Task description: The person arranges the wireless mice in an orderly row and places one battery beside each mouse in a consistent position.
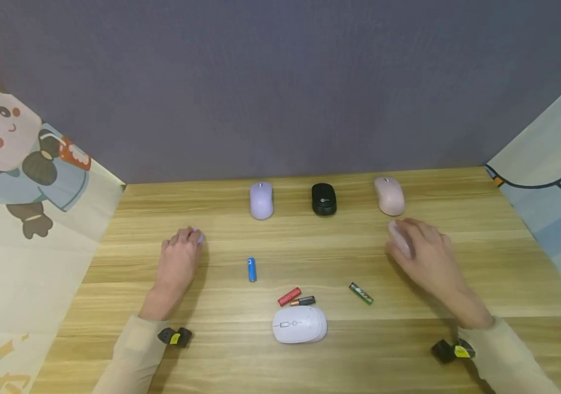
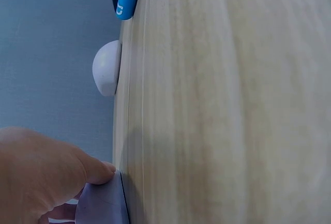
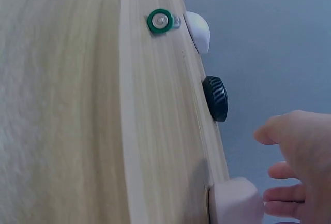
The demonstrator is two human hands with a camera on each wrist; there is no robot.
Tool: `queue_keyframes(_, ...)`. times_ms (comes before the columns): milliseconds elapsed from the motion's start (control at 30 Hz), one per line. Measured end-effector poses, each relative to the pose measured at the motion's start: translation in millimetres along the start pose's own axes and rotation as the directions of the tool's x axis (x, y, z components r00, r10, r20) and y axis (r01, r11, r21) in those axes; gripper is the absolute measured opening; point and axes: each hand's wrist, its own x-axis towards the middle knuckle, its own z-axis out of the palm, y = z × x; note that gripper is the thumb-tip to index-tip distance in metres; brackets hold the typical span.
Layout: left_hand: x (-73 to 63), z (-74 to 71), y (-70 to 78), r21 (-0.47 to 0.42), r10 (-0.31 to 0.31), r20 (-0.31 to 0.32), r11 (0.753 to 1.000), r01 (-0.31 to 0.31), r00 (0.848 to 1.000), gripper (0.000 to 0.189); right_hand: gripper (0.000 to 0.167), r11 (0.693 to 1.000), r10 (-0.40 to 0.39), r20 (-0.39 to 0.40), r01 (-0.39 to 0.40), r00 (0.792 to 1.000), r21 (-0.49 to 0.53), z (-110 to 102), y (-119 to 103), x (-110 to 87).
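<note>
My left hand (image 1: 178, 262) is low over the table's left side, thumb and fingers around a smooth lavender piece (image 2: 101, 206) that looks like a mouse shell. The hand covers much of it, so its full shape is hidden. At the right, my right hand (image 1: 428, 257) is above a pale pink rounded piece (image 1: 400, 239), partly hidden under the palm. In the right wrist view the thumb stands apart from the fingers, and the fingertips (image 3: 284, 192) reach near the pink surface; whether they touch is unclear. Just beyond this hand lies a pink mouse (image 1: 389, 197).
Along the grey back panel (image 1: 280, 87) stand a lavender mouse (image 1: 261, 201) and a black mouse (image 1: 324, 200). Nearer are a blue battery (image 1: 252, 270), a red battery (image 1: 289, 296), a black-and-copper battery (image 1: 305, 301), a green-ended battery (image 1: 361, 293) and a white mouse (image 1: 295, 328).
</note>
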Motion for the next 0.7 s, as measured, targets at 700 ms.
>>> queue_keyframes(700,-0.6,1.5,-1.2,-0.002,0.014,-0.024,1.000,-0.014,1.000,0.029,0.056,0.965,-0.244,-0.006,0.243,0.970,0.101,14,-30,-4.2)
